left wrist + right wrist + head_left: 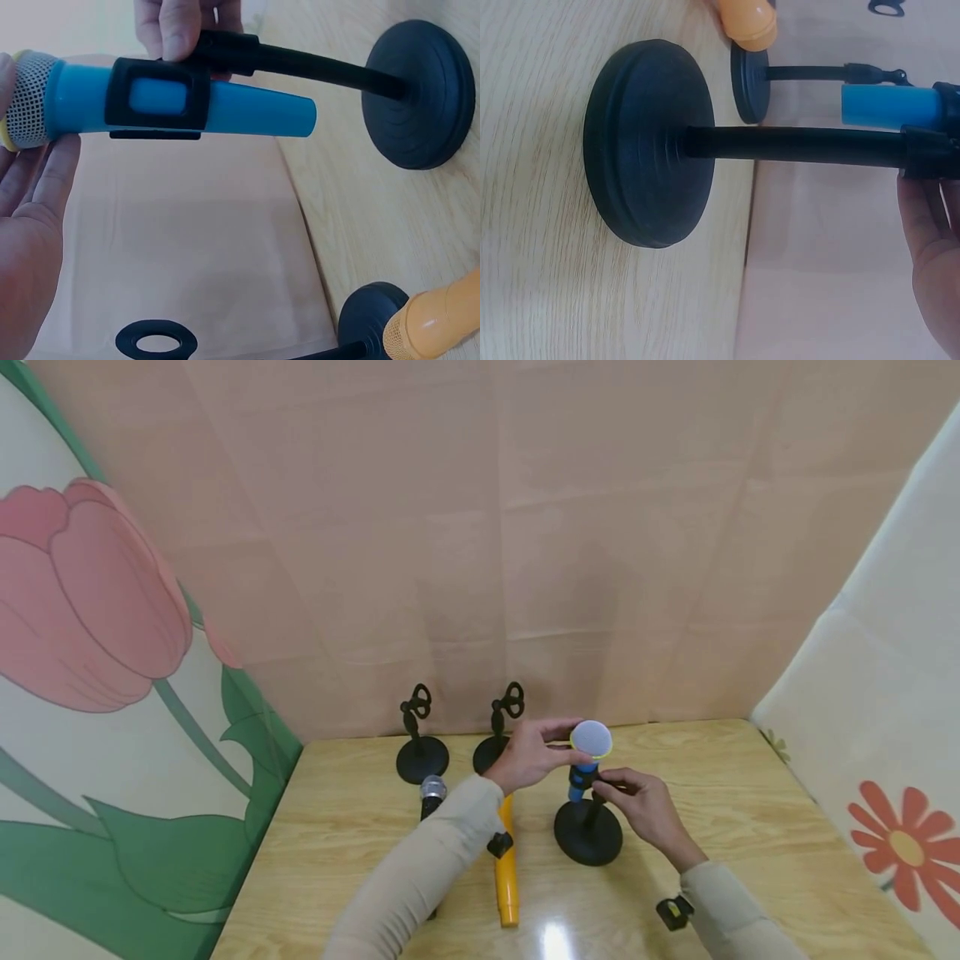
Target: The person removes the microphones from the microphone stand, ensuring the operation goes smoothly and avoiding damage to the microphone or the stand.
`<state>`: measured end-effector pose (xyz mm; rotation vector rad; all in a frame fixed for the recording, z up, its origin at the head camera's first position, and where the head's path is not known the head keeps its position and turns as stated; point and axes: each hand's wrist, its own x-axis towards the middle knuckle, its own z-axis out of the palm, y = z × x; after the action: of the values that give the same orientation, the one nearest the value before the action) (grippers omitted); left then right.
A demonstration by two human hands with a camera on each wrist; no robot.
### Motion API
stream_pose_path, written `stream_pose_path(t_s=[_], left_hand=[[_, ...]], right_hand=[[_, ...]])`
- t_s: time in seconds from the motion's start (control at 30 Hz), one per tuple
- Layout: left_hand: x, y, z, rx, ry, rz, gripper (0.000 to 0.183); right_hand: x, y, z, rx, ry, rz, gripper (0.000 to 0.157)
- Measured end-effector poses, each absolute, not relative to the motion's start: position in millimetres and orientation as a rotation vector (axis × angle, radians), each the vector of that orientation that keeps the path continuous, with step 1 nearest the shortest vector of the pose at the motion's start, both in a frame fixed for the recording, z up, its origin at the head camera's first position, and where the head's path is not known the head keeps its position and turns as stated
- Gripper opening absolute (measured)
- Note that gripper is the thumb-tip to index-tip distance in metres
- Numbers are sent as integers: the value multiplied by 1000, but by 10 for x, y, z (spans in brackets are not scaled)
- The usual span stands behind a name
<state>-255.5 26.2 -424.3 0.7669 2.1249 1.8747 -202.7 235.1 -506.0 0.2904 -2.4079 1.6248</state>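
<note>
A blue microphone (259, 109) with a silver mesh head and yellow rim sits in the clip (116, 94) of a black desk stand (588, 835). My left hand (534, 753) grips the microphone by its head, thumb and fingers on either side of the mesh. With my right hand (647, 806) I pinch the stand's joint just below the clip, as the left wrist view shows. The stand's round base (652, 142) rests on the table. The microphone's narrow tail end pokes out past the clip, beside the stand's post.
Two more black stands, a left one (422, 758) and a middle one (487, 752), stand near the back wall with bare clips. A yellow microphone (507, 885) and a black microphone (432, 793) with a silver head lie on the wooden table (750, 827), partly under my left arm.
</note>
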Motion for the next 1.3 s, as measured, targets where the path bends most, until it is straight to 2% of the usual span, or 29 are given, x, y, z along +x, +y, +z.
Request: stream_pose_path(t_s=[0.47, 1.17, 1.3], left_hand=[[-2584, 244, -3910, 828, 2160, 1924, 48], [-2550, 205, -3787, 855, 2148, 1975, 47], [-2551, 201, -3765, 862, 2145, 1991, 48]], right_hand=[[-2031, 2354, -5058, 283, -2420, 1591, 18], [-2033, 2334, -5057, 263, -2420, 1563, 16], [-1951, 2276, -4901, 272, -2434, 1542, 14]])
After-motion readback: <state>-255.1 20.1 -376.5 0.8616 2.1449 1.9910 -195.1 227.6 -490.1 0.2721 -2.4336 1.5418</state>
